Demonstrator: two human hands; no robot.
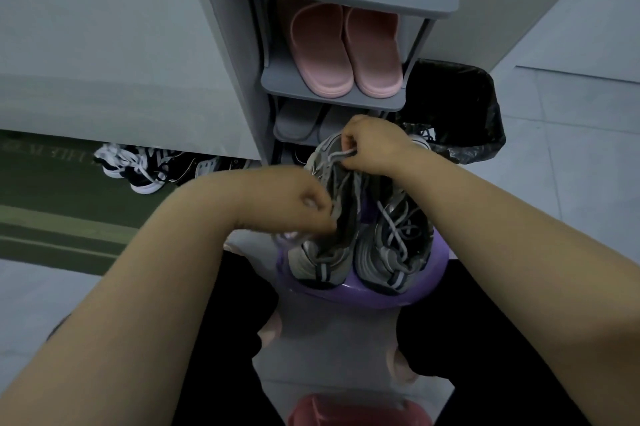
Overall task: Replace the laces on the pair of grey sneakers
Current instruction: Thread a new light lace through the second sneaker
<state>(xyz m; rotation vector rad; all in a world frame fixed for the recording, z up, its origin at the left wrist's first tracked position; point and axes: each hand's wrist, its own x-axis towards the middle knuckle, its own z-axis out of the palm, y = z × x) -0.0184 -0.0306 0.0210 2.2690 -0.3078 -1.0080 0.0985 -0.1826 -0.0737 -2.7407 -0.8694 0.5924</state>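
Now pulling lace [341, 155] out of the left sneaker [323, 252].
Left hand [304, 203], blurred, fingers curled round the lace mid-shoe to steady it; right hand [374, 145] fingers pinch a loop at the far end, likely drawing it free; right sneaker [394, 245] laced, both on purple stool [381, 299].

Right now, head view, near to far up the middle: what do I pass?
purple basin → grey sneakers → grey slippers on the lower rack shelf → pink slippers on the shelf above

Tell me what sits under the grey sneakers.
A purple round stool carries both grey sneakers; only its front rim and right edge show. Its top is mostly covered by the shoes.
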